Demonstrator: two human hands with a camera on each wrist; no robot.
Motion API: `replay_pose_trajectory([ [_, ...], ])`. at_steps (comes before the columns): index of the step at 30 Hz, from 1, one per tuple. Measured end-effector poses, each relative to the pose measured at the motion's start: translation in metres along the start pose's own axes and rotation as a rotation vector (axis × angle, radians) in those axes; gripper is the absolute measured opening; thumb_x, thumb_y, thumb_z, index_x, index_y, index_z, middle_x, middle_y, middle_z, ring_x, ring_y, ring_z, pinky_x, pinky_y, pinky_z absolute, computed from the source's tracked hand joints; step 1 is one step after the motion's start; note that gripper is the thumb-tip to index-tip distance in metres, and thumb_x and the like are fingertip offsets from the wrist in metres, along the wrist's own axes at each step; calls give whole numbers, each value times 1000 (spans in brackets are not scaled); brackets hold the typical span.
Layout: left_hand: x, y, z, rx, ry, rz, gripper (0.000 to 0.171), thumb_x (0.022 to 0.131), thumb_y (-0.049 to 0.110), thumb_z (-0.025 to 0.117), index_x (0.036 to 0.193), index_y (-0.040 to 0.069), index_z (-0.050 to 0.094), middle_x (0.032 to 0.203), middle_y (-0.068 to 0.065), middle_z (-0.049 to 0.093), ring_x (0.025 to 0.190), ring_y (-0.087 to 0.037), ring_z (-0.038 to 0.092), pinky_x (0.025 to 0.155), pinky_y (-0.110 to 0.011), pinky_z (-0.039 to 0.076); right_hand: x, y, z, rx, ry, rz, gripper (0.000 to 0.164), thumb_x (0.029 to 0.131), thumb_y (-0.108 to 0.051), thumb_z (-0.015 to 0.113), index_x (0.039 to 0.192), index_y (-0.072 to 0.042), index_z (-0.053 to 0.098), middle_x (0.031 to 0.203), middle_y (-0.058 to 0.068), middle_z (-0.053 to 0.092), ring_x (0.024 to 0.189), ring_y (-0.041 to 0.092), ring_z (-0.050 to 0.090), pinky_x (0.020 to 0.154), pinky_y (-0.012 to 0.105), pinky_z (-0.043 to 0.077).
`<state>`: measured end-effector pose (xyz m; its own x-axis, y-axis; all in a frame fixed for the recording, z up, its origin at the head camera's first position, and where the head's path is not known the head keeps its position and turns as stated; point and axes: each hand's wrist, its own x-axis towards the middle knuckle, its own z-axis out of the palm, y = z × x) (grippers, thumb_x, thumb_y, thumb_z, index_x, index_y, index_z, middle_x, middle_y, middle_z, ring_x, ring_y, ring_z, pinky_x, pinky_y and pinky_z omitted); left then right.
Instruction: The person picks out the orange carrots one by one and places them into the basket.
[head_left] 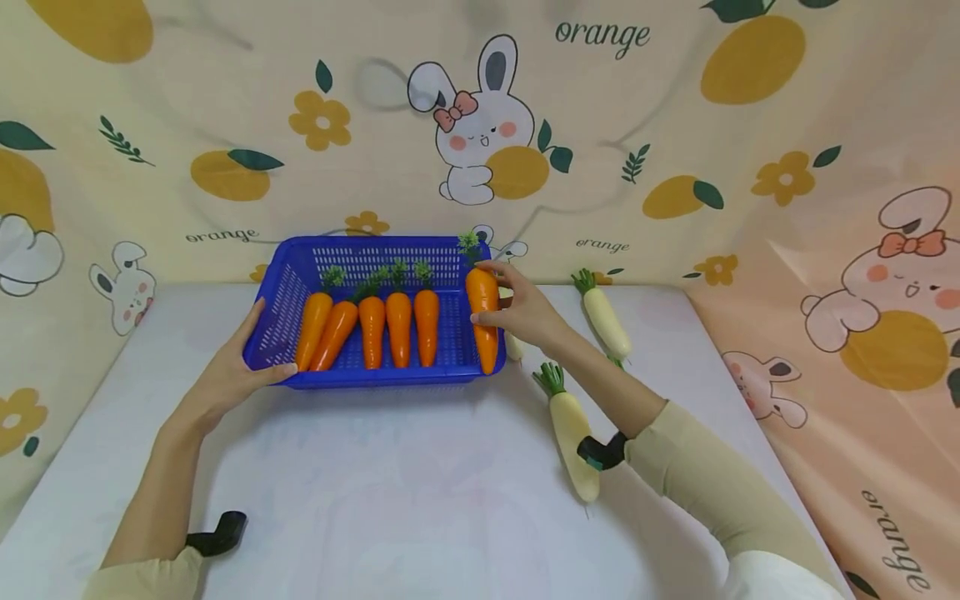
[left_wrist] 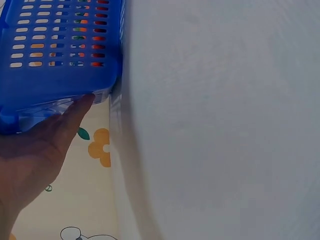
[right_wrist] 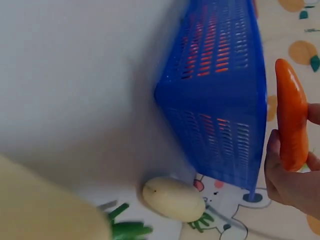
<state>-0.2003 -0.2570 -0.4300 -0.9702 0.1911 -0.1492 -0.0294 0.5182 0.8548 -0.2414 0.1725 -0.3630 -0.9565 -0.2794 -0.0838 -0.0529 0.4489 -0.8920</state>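
In the head view, my right hand (head_left: 525, 310) pinches an orange carrot (head_left: 482, 302) with a leafy green top between thumb and fingers. It hangs tip down over the right end of a blue plastic basket (head_left: 390, 377). The right wrist view has this carrot (right_wrist: 291, 117) above the basket's rim. Several other carrots (head_left: 399, 329) lie side by side inside, tops toward the back wall. My left hand (head_left: 225, 375) spans the basket's front left corner, its thumb stretched along the front rim and its fingers against the left side.
Right of the basket, white radishes with green tops lie on the white table (head_left: 375, 483): one (head_left: 606, 323) toward the back, another (head_left: 576, 446) partly under my right forearm. A further radish (right_wrist: 174, 199) is close beside the basket. A printed cloth (head_left: 337, 192) hangs behind.
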Motion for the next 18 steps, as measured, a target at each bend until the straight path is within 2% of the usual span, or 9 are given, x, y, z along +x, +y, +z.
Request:
replay_pose_trajectory([
  [7,4,4,-3,14,2,-2,108,89,38,72,153,44,-14,166,-13,-9,148,-48,-3,108,-77,9,35,-15,22,-76,10,41,78,86,-13,78,151,-26,36,149,15,43,122,32,56,97,44,53],
  [11,2,4,-2,-2,7,6,108,90,36,73,154,43,-14,166,-14,-9,148,-48,-3,108,-77,7,52,-14,46,29,29,91,77,84,-5,77,150,-21,39,147,15,44,122,32,54,99,43,52],
  [15,-2,3,-1,-24,-2,3,109,90,32,73,155,39,-14,165,-16,-10,148,-50,-4,108,-77,7,65,-5,66,130,57,197,78,84,3,74,150,-17,38,147,15,42,123,31,52,102,41,50],
  [18,-2,1,0,-31,-6,3,109,90,31,73,156,39,-14,165,-16,-10,148,-50,-4,109,-77,7,73,1,73,196,97,268,79,83,9,71,150,-15,37,148,16,41,123,31,51,101,42,50],
])
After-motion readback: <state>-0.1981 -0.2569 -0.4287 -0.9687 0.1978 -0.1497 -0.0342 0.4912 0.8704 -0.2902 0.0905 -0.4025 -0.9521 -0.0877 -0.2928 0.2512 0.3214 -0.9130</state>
